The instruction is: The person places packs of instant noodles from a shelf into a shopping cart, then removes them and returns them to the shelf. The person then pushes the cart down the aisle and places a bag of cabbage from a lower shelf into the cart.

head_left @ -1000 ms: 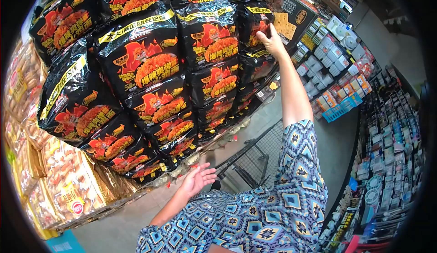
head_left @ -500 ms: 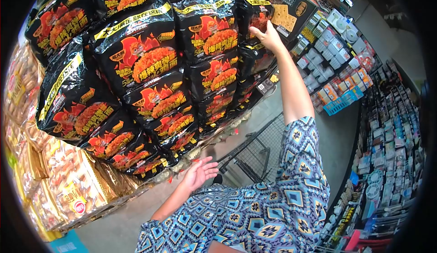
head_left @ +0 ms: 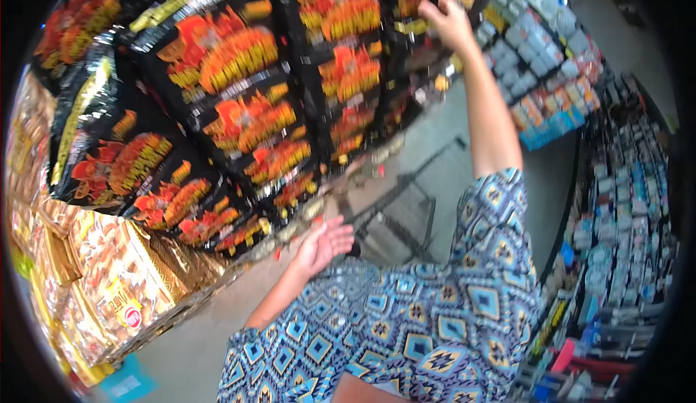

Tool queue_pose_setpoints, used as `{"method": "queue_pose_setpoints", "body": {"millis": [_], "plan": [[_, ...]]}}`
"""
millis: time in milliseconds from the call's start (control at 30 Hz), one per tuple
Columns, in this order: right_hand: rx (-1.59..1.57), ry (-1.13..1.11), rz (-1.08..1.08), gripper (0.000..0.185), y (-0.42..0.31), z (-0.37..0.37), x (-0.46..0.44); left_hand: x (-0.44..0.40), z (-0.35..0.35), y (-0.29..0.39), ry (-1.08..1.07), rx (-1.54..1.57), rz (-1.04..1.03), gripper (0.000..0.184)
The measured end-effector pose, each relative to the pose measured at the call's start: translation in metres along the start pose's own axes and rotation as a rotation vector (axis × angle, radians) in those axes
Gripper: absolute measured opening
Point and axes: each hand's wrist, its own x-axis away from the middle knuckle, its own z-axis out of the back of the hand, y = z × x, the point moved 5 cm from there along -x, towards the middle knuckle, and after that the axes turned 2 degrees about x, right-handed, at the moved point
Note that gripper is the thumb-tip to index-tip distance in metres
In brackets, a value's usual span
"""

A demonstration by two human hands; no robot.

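Observation:
Black noodle packs (head_left: pixel 235 55) with red and orange prints stand stacked in columns across the upper left, blurred by motion. My right hand (head_left: pixel 449 22) is raised at the right end of the stack, beside the rightmost black pack (head_left: pixel 412 4), thumb and fingers apart; a touch between them cannot be made out. Low in front of the stack is my left hand (head_left: pixel 326 245), palm up, fingers spread, with nothing in it.
Gold snack packages (head_left: pixel 94 258) fill the lower left. A wire shopping cart (head_left: pixel 406 222) stands on the grey floor beyond my body. Shelves of small goods (head_left: pixel 616 214) line the right side, with a blue basket (head_left: pixel 554 129) nearer the middle.
The view has shifted, so the noodle packs sit higher in the frame. My right hand appears farther up and right, its fingers less over the rightmost pack. My left hand remains open.

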Motion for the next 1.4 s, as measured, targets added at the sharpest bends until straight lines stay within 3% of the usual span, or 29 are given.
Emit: {"method": "queue_pose_setpoints", "body": {"millis": [33, 67, 100, 133, 200, 300, 400, 433, 533, 700, 733, 767, 867, 933, 1000, 1100, 1133, 1167, 1233, 1300, 1367, 1400], "plan": [[0.008, 0.092, -0.001, 0.047, 0.014, 0.009, 0.008, 0.0, 0.003, -0.002, -0.005, -0.021, -0.004, 0.051], [-0.116, 0.069, -0.103, 0.043, 0.001, 0.026, 0.034, 0.001, 0.003, -0.002, -0.002, -0.028, 0.002, 0.051], [-0.072, 0.16, -0.002, 0.026, -0.026, 0.046, 0.06, -0.001, 0.011, -0.005, 0.01, -0.046, 0.019, 0.052], [-0.211, 0.109, -0.133, 0.025, -0.012, 0.052, 0.08, -0.002, 0.015, -0.006, 0.009, -0.051, 0.029, 0.052], [-0.458, -0.008, -0.327, 0.025, 0.005, 0.063, 0.127, -0.005, 0.021, -0.01, 0.032, -0.021, 0.065, 0.048], [-0.267, -0.167, -0.351, 0.039, 0.062, 0.074, 0.22, -0.013, 0.038, -0.017, 0.148, -0.057, 0.116, 0.038], [-0.127, -0.35, -0.463, 0.035, 0.087, 0.069, 0.345, -0.024, 0.051, -0.024, 0.187, -0.125, 0.154, 0.033], [0.105, -0.41, -0.399, 0.039, 0.099, 0.067, 0.391, -0.027, 0.051, -0.025, 0.202, -0.259, 0.147, 0.031], [0.227, -0.752, -0.819, 0.043, 0.098, 0.056, 0.513, -0.037, 0.056, -0.035, 0.207, -0.552, 0.126, 0.027], [0.265, -0.782, -0.881, 0.048, 0.07, 0.047, 0.631, -0.043, 0.043, -0.063, 0.039, -1.035, -0.021, 0.027], [0.253, -0.748, -0.947, 0.048, 0.067, 0.046, 0.644, -0.041, 0.044, -0.069, 0.045, -1.071, 0.083, 0.029], [0.238, -0.713, -1.011, 0.047, 0.066, 0.045, 0.655, -0.04, 0.037, -0.072, -0.005, -1.157, 0.02, 0.032], [0.291, -0.74, -0.867, 0.046, 0.064, 0.035, 0.667, -0.037, 0.038, -0.086, -0.079, -1.311, -0.096, 0.035], [0.306, -0.691, -0.8, 0.042, 0.069, 0.032, 0.661, -0.03, 0.049, -0.103, -0.061, -1.122, 0.147, 0.038], [0.32, -0.634, -0.724, 0.039, 0.071, 0.025, 0.647, -0.023, 0.065, -0.108, -0.04, -1.187, 0.186, 0.039], [0.014, -0.336, -0.55, 0.026, 0.03, 0.009, 0.604, 0.001, 0.094, -0.118, 0.033, -1.195, 0.199, 0.037], [-0.07, -0.341, -0.439, 0.023, 0.012, 0.004, 0.596, 0.012, 0.093, -0.123, 0.07, -1.187, 0.333, 0.035], [-0.108, -0.347, -0.307, 0.024, -0.004, -0.003, 0.594, 0.025, 0.093, -0.13, 0.107, -1.174, 0.466, 0.033], [-0.088, -0.483, -0.126, 0.037, -0.035, -0.017, 0.594, 0.05, 0.087, -0.148, -0.01, -1.222, 0.499, 0.034], [-0.123, -0.556, -0.207, 0.052, -0.051, -0.046, 0.614, 0.079, 0.089, -0.163, -0.164, -1.459, 0.483, 0.039], [-0.174, -0.568, -0.326, 0.065, -0.077, -0.107, 0.655, 0.12, 0.139, -0.157, -0.143, -1.515, 0.655, 0.045], [-0.197, -0.501, -0.284, 0.066, -0.07, -0.13, 0.671, 0.126, 0.147, -0.161, -0.149, -1.534, 0.668, 0.046]]}}
